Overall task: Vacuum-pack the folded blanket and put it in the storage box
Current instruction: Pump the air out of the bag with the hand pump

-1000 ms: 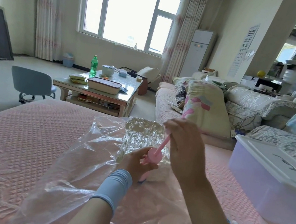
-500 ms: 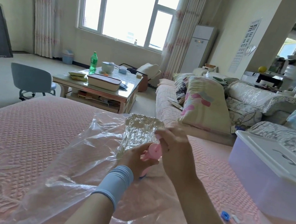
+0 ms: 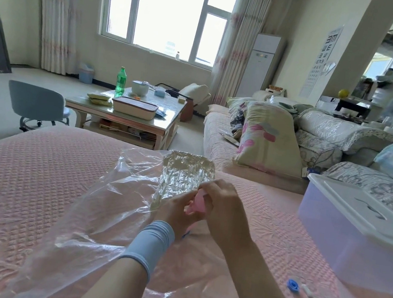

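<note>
A clear vacuum bag (image 3: 109, 215) lies spread over the pink quilted bed (image 3: 19, 186). At its far end a shrunken, wrinkled packed bundle (image 3: 184, 172) shows through the plastic. A small pink hand pump (image 3: 197, 202) stands on the bag. My left hand (image 3: 175, 213), with a blue wrist sleeve, grips the pump's body from the left. My right hand (image 3: 224, 211) is curled over the pump's top and hides its handle. The storage box (image 3: 345, 235), translucent purple with a white lid on it, stands at the right on the bed.
A small blue cap (image 3: 293, 285) and a small white piece (image 3: 308, 290) lie on the bed near the box. Beyond the bed are a coffee table (image 3: 128, 118) with a green bottle, a grey chair (image 3: 36, 104) and a sofa (image 3: 267, 144) piled with pillows.
My right hand has pushed the pump's pink handle down; the rod visible before is now hidden under my hand. The left hand keeps its hold. The view has tilted up slightly.
</note>
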`<state>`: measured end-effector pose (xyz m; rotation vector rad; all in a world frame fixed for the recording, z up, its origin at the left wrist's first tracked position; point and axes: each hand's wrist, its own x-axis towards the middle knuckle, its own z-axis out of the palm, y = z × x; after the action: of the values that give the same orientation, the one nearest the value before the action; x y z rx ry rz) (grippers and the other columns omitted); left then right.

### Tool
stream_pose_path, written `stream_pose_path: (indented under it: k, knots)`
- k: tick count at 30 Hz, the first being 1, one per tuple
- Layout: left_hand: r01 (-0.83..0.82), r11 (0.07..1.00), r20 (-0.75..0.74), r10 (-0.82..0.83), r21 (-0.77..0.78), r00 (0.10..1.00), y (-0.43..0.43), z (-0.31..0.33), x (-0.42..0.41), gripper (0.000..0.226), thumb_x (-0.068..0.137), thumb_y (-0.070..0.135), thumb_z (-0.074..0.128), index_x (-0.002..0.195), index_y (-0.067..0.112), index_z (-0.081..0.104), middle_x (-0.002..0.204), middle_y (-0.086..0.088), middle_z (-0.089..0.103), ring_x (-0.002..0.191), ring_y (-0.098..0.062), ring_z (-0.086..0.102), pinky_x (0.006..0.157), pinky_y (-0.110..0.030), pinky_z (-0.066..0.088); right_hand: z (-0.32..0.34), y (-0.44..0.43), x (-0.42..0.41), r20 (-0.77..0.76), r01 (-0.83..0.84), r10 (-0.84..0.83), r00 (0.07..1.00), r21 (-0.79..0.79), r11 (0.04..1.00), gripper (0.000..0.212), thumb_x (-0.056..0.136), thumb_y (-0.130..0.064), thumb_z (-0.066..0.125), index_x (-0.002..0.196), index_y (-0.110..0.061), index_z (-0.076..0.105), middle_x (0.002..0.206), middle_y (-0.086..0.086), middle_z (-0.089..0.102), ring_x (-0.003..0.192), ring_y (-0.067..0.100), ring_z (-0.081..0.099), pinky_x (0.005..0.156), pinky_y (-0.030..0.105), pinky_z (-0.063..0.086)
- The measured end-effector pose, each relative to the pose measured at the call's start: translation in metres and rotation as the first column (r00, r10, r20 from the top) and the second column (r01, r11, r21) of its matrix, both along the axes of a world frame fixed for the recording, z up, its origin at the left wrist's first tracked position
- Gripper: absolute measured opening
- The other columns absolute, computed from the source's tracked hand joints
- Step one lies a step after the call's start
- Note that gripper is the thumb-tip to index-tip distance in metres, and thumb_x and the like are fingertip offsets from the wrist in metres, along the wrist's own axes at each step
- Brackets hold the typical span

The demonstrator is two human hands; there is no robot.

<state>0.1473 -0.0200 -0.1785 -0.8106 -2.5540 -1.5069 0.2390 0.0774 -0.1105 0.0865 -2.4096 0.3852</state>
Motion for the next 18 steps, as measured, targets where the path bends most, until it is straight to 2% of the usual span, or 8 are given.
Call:
stream_pose_path:
  k: [1, 4, 7, 9, 11, 14, 16, 18]
  knots:
    - [0.008, 1.0, 0.005, -0.008, 0.006, 1.0, -0.001, 0.0, -0.001, 0.049, 0.053, 0.072, 0.052, 0.101, 0.067, 0.045, 0.077, 0.031, 0.058, 0.07, 0.016, 0.053, 0.057, -0.005, 0.035, 0.009, -0.002, 0.001, -0.048, -0.009, 0.01, 0.999, 0.009, 1.0, 0.021, 0.086, 0.004, 0.062, 0.101, -0.005, 0.073, 0.102, 0.012, 0.069, 0.1, 0.03, 0.061, 0.081, 0.033, 0.049]
    - [0.047, 0.998, 0.04, -0.048, 0.041, 0.998, -0.003, -0.003, -0.005, 0.044, 0.064, 0.057, 0.067, 0.101, 0.068, 0.046, 0.096, 0.023, 0.066, 0.094, -0.005, 0.063, 0.077, -0.024, 0.047, 0.036, -0.002, 0.006, -0.29, -0.022, 0.04, 0.956, 0.063, 0.998, 0.016, 0.089, 0.003, 0.061, 0.097, -0.006, 0.071, 0.097, 0.008, 0.068, 0.095, 0.026, 0.06, 0.083, 0.027, 0.047]
    - [0.033, 0.999, 0.036, -0.034, 0.029, 0.999, -0.002, -0.003, -0.006, 0.049, 0.07, 0.049, 0.076, 0.102, 0.069, 0.044, 0.1, 0.025, 0.066, 0.096, -0.004, 0.062, 0.072, -0.016, 0.04, 0.054, 0.002, 0.011, -0.565, -0.045, 0.087, 0.82, 0.088, 0.995, 0.02, 0.1, -0.01, 0.049, 0.101, -0.005, 0.068, 0.098, 0.006, 0.065, 0.098, 0.019, 0.056, 0.093, 0.017, 0.04]
    - [0.01, 1.0, 0.017, -0.01, 0.001, 1.0, -0.001, -0.003, -0.005, 0.052, 0.07, 0.05, 0.076, 0.105, 0.068, 0.042, 0.099, 0.026, 0.065, 0.094, -0.002, 0.061, 0.067, -0.009, 0.034, 0.053, 0.005, 0.008, -0.615, -0.042, 0.076, 0.785, 0.068, 0.997, 0.03, 0.104, -0.016, 0.041, 0.106, -0.004, 0.068, 0.101, 0.005, 0.064, 0.102, 0.018, 0.055, 0.098, 0.018, 0.038]
    - [0.004, 1.0, 0.018, -0.004, -0.011, 1.0, 0.002, -0.003, -0.003, 0.055, 0.07, 0.049, 0.077, 0.108, 0.067, 0.042, 0.094, 0.027, 0.064, 0.091, -0.001, 0.061, 0.063, -0.003, 0.03, 0.037, 0.008, 0.003, -0.537, -0.013, 0.035, 0.843, 0.044, 0.999, 0.028, 0.102, -0.012, 0.043, 0.113, -0.003, 0.068, 0.105, 0.007, 0.064, 0.104, 0.02, 0.054, 0.1, 0.014, 0.034]
    - [-0.017, 0.999, 0.0, 0.017, -0.043, 1.0, 0.002, -0.002, 0.0, 0.052, 0.07, 0.049, 0.076, 0.112, 0.062, 0.047, 0.084, 0.027, 0.059, 0.072, 0.013, 0.054, 0.057, 0.0, 0.034, -0.002, 0.009, -0.002, -0.171, 0.023, -0.032, 0.985, -0.052, 0.998, 0.027, 0.092, 0.001, 0.055, 0.112, -0.006, 0.071, 0.109, 0.01, 0.067, 0.106, 0.026, 0.059, 0.094, 0.017, 0.038]
    - [-0.018, 0.999, -0.023, 0.017, -0.04, 1.0, 0.003, -0.003, 0.003, 0.045, 0.072, 0.045, 0.073, 0.109, 0.057, 0.051, 0.081, 0.024, 0.058, 0.062, 0.024, 0.047, 0.063, 0.005, 0.032, -0.018, 0.007, -0.004, 0.035, 0.04, -0.036, 0.999, -0.108, 0.993, 0.022, 0.091, 0.0, 0.058, 0.103, -0.01, 0.074, 0.102, 0.009, 0.067, 0.101, 0.026, 0.06, 0.085, 0.023, 0.044]
    - [-0.011, 1.0, -0.018, 0.01, -0.023, 1.0, 0.003, -0.004, 0.004, 0.042, 0.072, 0.041, 0.071, 0.106, 0.056, 0.051, 0.082, 0.019, 0.062, 0.063, 0.026, 0.048, 0.061, 0.002, 0.035, -0.017, 0.004, -0.005, 0.072, 0.054, -0.047, 0.996, -0.105, 0.993, 0.019, 0.091, -0.002, 0.06, 0.099, -0.012, 0.073, 0.097, 0.007, 0.066, 0.096, 0.025, 0.059, 0.078, 0.027, 0.044]
